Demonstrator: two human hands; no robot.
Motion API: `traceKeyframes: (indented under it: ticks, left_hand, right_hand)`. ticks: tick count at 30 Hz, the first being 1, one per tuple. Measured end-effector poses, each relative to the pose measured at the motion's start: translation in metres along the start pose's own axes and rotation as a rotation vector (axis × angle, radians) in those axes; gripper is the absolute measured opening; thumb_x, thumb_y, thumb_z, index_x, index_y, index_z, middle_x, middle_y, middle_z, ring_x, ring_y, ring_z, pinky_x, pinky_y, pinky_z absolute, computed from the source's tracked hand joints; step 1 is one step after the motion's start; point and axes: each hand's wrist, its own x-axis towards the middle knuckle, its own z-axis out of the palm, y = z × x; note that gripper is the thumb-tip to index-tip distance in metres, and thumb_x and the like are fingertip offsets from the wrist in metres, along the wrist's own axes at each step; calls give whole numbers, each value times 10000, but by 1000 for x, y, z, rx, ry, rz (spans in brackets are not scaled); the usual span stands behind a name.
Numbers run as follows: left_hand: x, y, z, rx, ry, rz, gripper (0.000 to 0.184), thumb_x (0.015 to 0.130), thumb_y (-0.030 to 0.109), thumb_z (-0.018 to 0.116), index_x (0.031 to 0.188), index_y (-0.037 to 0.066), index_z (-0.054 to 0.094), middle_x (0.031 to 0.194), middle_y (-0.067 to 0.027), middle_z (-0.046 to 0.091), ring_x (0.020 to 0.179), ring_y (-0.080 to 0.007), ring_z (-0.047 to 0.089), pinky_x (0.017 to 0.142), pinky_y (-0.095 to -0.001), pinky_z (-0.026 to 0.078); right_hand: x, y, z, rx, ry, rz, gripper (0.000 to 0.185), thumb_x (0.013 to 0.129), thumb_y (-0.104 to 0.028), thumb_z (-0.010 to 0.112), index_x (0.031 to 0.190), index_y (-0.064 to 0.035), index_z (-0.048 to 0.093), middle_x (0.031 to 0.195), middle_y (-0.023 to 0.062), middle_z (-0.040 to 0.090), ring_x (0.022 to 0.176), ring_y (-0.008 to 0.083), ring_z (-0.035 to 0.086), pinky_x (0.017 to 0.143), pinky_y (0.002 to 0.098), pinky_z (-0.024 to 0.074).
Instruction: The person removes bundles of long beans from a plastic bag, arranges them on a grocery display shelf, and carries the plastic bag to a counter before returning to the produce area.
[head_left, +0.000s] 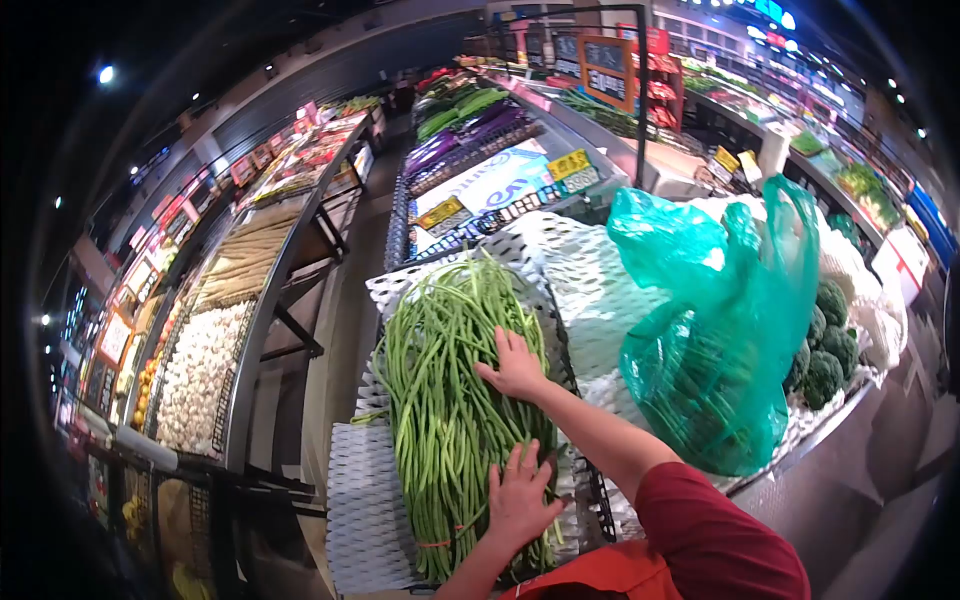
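A long heap of green yardlong beans [440, 400] lies on white foam netting [365, 500] in a black crate. My right hand [516, 368] rests on the upper right part of the beans, its fingers stretched out. Lower down, near the right edge of the heap, my left hand [522, 497] lies on the beans with its fingers spread. Neither hand is wrapped round anything. A red band [435, 545] circles some beans near the bottom end. To the right of the crate sits a full green plastic bag [715, 340] with leafy greens showing through it.
Broccoli [825, 345] lies right of the bag. Beyond the beans are a white printed box [485, 190], yellow price tags [569, 164] and eggplants [480, 130]. Across the aisle at left, a rack holds garlic [205, 375] and long brown roots [250, 260]. A black post [641, 100] stands behind the bag.
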Motion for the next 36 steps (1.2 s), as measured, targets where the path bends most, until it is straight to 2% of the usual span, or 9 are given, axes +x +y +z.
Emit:
traceKeyframes:
  ticks: [4,11,15,16,21,23,25,31,36]
  left_hand:
    - [-2,-7,-4,-76,25,18,669,744,428,639,1311,122,456,1440,-161,288,1354,-353,219,1060,-533,197]
    - [-23,-9,-42,-133,284,86,599,757,329,673,1245,38,484,1365,-189,383,1268,-375,341,1011,-505,280]
    - [-20,-13,-50,-247,403,215,575,821,403,614,1246,38,485,1347,-184,393,1240,-350,375,971,-480,300]
    - [-20,-5,-58,-281,383,219,551,771,230,684,1244,33,481,1365,-177,396,1246,-359,380,1019,-438,321]
    - [-4,14,-62,-446,271,294,605,777,258,691,1278,22,447,1364,-184,406,1245,-344,405,1027,-410,331]
    - [9,20,-61,-524,228,330,641,796,334,678,1295,18,429,1356,-193,406,1232,-358,410,1019,-416,332]
    - [30,33,-64,-639,137,308,837,735,412,731,1353,3,342,1382,-202,384,1279,-340,375,1049,-388,308]
    - [119,84,-15,-1181,145,345,1076,683,520,752,1436,21,168,1420,-171,325,1307,-250,330,1048,-356,299]
    - [155,140,-3,-1553,246,-141,330,829,94,661,1137,17,569,1055,-19,599,915,-116,548,850,-293,416]
  right_hand:
    - [-14,-6,-37,-59,-8,-28,829,798,-516,581,1387,-30,259,1405,237,302,1278,399,324,1029,463,324]
    - [-162,9,-200,-303,819,-377,644,658,-144,717,1250,-88,470,1282,182,444,1228,393,369,1014,480,329]
    - [-211,80,-297,-501,1336,68,795,628,-221,784,1280,-25,375,1304,207,387,1208,364,361,983,458,328]
    - [-214,111,-309,-453,1310,172,888,628,-281,798,1328,-31,313,1333,225,353,1246,367,324,1007,458,314]
    - [-204,174,-315,233,1067,518,1168,632,-419,816,1444,-34,70,1438,270,213,1357,363,192,1105,428,215]
    - [-196,163,-304,318,864,299,836,682,-221,760,1376,-33,333,1256,207,511,1139,285,511,958,341,415]
    - [-176,164,-281,184,671,180,289,722,-138,660,1005,-81,636,872,111,668,806,200,626,750,339,490]
    - [-177,88,-253,-34,-79,-161,247,729,-224,636,945,-106,613,820,170,637,773,384,605,682,454,483]
    - [-185,100,-302,-132,-376,-506,487,724,-402,693,1023,-28,608,947,197,640,904,360,605,783,430,481]
